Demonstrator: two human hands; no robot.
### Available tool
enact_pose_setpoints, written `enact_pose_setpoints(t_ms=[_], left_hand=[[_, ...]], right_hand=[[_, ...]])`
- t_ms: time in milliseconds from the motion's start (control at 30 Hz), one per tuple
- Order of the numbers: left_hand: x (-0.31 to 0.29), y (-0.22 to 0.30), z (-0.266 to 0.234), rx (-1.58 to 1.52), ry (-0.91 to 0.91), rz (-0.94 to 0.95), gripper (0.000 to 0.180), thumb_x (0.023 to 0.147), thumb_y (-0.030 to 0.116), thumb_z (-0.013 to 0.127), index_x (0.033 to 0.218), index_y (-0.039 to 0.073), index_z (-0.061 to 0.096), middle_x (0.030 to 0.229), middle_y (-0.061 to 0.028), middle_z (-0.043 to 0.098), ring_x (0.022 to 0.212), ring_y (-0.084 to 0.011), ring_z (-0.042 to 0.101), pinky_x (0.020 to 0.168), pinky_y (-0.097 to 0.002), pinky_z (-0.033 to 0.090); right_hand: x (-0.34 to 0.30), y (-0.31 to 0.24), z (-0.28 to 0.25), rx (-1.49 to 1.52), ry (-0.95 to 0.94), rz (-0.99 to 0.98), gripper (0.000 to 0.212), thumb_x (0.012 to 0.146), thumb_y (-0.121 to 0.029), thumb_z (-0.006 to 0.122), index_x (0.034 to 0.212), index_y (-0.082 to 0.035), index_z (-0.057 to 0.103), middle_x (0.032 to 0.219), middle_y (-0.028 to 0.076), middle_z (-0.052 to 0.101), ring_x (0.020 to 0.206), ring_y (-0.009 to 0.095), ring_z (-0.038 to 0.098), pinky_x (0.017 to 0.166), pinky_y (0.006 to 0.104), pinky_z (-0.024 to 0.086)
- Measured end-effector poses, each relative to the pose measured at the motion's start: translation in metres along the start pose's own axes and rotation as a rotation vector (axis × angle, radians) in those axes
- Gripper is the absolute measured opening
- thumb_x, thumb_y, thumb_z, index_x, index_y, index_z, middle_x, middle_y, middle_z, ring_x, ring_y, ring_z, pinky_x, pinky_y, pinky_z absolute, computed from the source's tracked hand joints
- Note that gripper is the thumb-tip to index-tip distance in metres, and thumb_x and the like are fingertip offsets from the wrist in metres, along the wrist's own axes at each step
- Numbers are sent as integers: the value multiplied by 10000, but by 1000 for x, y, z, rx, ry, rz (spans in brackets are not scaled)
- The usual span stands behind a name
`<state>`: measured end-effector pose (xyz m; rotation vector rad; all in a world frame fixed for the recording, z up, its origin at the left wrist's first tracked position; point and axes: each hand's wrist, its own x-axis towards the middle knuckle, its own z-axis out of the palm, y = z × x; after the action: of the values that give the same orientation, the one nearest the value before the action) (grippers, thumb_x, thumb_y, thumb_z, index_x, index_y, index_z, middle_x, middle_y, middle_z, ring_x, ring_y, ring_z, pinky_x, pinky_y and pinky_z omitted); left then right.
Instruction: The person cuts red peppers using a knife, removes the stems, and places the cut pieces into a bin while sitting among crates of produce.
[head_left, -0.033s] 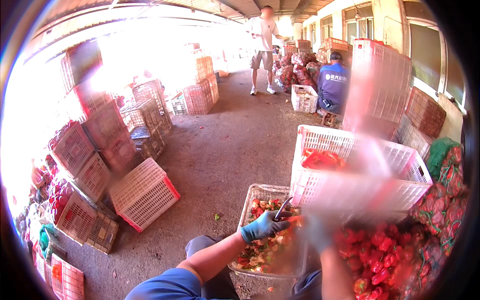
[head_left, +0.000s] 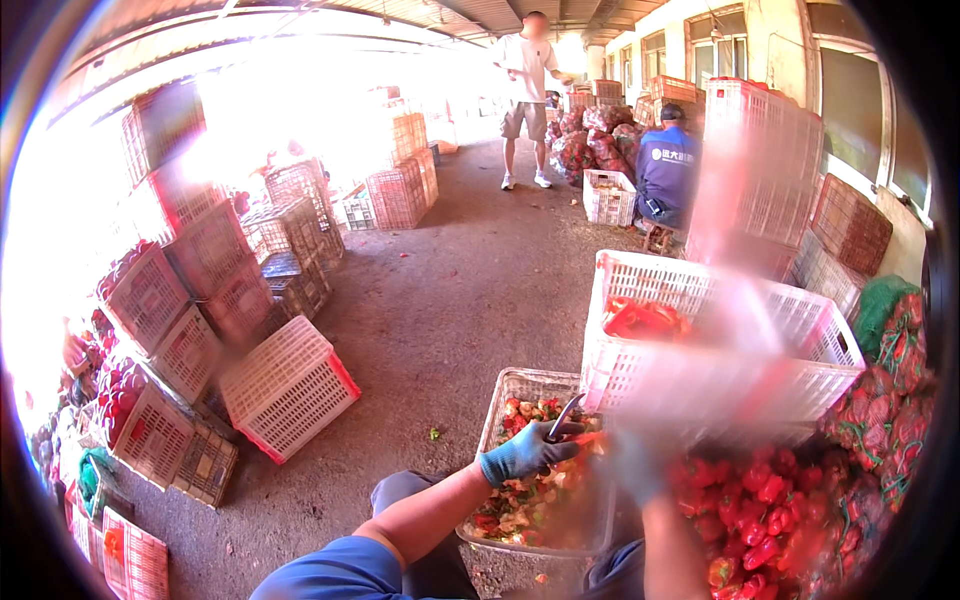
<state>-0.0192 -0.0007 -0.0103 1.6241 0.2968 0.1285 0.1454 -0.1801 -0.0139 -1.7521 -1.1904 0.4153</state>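
Note:
My left hand (head_left: pixel 528 453), in a blue-grey work glove, is closed around a slim curved knife (head_left: pixel 565 415) that points up and to the right. Right beside its fingers is a piece of red pepper (head_left: pixel 592 440); whether the hand touches it I cannot tell. My right hand (head_left: pixel 640 468), also gloved, is close by on the right, its fingers lost in a smeared patch of the picture. Below both hands stands a crate (head_left: pixel 487 440) holding pepper cores and scraps. A heap of red peppers (head_left: pixel 755 505) lies to the right of my right forearm.
Beyond my right hand a white crate (head_left: pixel 625 268) holds some red peppers. Net sacks (head_left: pixel 880 415) lie at the right edge. A white-and-red crate (head_left: pixel 290 385) and stacked crates (head_left: pixel 205 250) stand left. Ahead, one person (head_left: pixel 525 90) stands and another (head_left: pixel 667 165) sits.

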Motion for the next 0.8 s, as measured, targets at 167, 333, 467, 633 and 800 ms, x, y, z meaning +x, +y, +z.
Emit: enact_pose_setpoints(t_ms=[167,333,467,633,800], left_hand=[[-7,7,-16,-72,8,-15,591,959,390,721,1431,64,580,1186,-8,687,866,-69,596,683,-235,508],[-4,13,-24,-85,53,-31,522,969,337,717,1405,72,607,954,27,689,621,-38,540,515,-223,445],[5,-11,-14,-232,14,28,502,957,320,686,1370,41,621,914,-30,725,508,-83,559,455,-228,452],[3,2,-9,-340,20,48,501,959,331,661,1348,17,629,891,-76,755,438,-104,585,403,-227,452],[3,10,-5,-455,80,8,467,978,331,672,1330,25,648,932,-69,765,584,-81,664,473,-204,483]], right_hand=[[-9,-31,-12,429,-1,111,601,749,-244,892,1228,30,655,1114,47,693,992,135,625,903,318,514],[-7,-2,-4,618,111,166,672,738,-156,812,1366,-43,602,1302,59,627,1174,170,599,975,356,528],[-17,18,-1,1085,40,275,507,948,-156,681,1426,-57,545,1204,56,662,1036,196,676,806,355,605],[-6,8,-19,1519,-16,120,522,926,-210,684,1383,5,554,1194,114,674,1003,273,675,893,425,568],[-3,24,-36,1547,-5,92,533,903,-186,664,1384,18,560,1175,123,682,1068,270,670,935,425,564]])
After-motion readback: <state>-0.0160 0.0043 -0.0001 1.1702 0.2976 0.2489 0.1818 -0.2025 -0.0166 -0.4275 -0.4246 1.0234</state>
